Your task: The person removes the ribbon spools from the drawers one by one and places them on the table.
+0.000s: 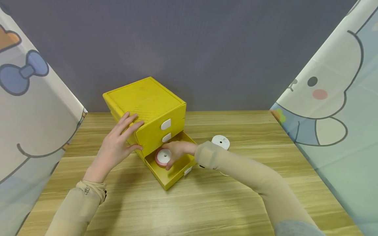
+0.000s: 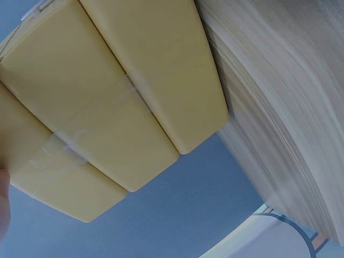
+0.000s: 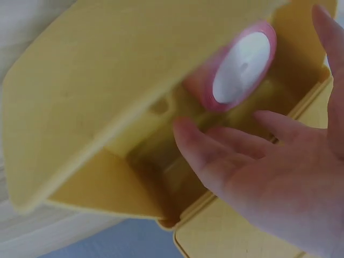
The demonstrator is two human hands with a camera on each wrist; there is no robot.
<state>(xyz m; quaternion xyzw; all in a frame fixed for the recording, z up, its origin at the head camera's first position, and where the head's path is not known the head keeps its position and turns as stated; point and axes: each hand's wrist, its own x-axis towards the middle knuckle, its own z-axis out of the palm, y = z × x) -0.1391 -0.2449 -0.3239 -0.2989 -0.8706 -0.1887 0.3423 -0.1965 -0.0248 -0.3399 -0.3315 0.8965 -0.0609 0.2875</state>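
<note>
A yellow drawer cabinet [image 1: 160, 113] with white pull tabs stands on the table, its bottom drawer [image 1: 169, 179] pulled out. Inside that drawer sits a ribbon spool [image 1: 163, 156] with a pink rim and a white face, tilted in the right wrist view. My right hand [image 3: 279, 172] reaches into the drawer beside the spool; its fingers are extended and apart from it in that view. With fingers spread, my left hand [image 1: 118, 141] rests on the cabinet's near left edge, fingertips on the top and thumb by the front corner. Clear tape crosses the cabinet's side [image 2: 102, 107].
A white-faced spool [image 1: 220, 141] lies on the wooden table [image 1: 138, 209], right of the drawer. The edge of another pale thing [image 1: 223, 174] shows under my right forearm, mostly hidden. A grey wall [image 1: 206, 59] stands behind, with printed cloths at both sides.
</note>
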